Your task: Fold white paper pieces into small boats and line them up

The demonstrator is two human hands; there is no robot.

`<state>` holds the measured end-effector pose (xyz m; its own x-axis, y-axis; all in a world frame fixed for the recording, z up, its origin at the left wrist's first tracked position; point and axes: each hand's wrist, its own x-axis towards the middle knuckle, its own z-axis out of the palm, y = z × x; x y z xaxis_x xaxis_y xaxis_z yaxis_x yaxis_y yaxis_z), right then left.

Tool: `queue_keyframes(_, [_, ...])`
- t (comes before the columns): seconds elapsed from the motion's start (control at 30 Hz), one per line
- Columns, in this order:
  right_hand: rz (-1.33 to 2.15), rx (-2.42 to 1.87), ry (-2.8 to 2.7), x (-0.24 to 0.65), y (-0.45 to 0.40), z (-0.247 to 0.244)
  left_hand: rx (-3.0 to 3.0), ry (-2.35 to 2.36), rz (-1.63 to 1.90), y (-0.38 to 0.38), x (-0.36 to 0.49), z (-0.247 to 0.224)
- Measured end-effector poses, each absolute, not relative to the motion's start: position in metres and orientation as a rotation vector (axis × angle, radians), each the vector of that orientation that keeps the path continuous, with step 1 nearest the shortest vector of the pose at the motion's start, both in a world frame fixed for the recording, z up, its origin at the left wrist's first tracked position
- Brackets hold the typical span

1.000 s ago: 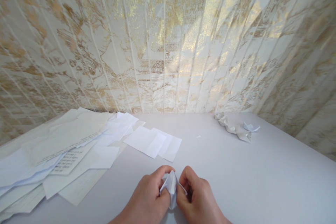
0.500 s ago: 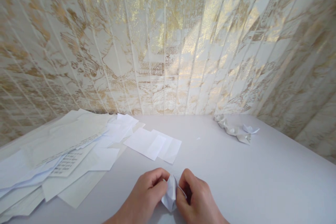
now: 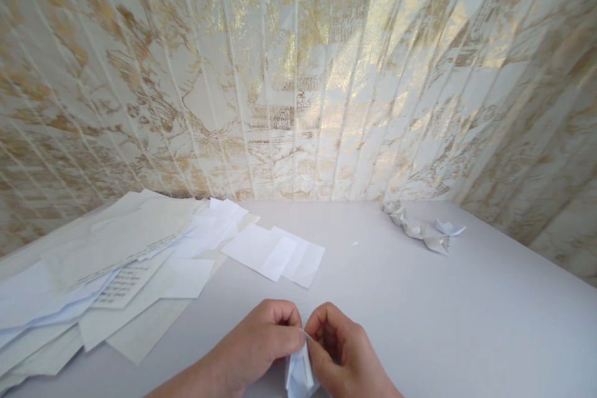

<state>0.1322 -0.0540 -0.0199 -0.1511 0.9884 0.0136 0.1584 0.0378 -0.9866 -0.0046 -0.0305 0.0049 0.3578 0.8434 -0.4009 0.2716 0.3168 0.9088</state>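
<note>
A small folded piece of white paper (image 3: 299,374) is between my two hands at the front of the table. My left hand (image 3: 268,342) pinches its upper tip between thumb and bent fingers. From the other side, my right hand (image 3: 342,348) grips the same tip and edge, thumb against the paper. The paper points upward, and its lower end runs close to the bottom of the view. Parts of its folds are hidden behind my fingers.
Overlapping sheets of paper (image 3: 140,230), some printed, cover the left of the table (image 3: 420,323). Two white paper squares (image 3: 275,255) lie ahead of my hands. Several folded paper boats (image 3: 415,229) stand at the back right, near a patterned wall (image 3: 298,74). A tiny scrap (image 3: 355,243) lies mid-table.
The folded paper has moved lower and turned. My fingers have come together at its upper tip, where before they held it by its two sides.
</note>
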Motion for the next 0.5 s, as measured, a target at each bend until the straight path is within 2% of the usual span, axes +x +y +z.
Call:
queue_keyframes(0.23, [0.948,-1.359,-1.638,0.137,-0.056,-0.022,1.569,1.288,0.391,-0.028,-0.008,0.002])
queue_keyframes(0.5, [0.454,-1.285,-1.982,0.141,-0.057,-0.034,2.090,1.443,0.312,-0.032,-0.007,0.004])
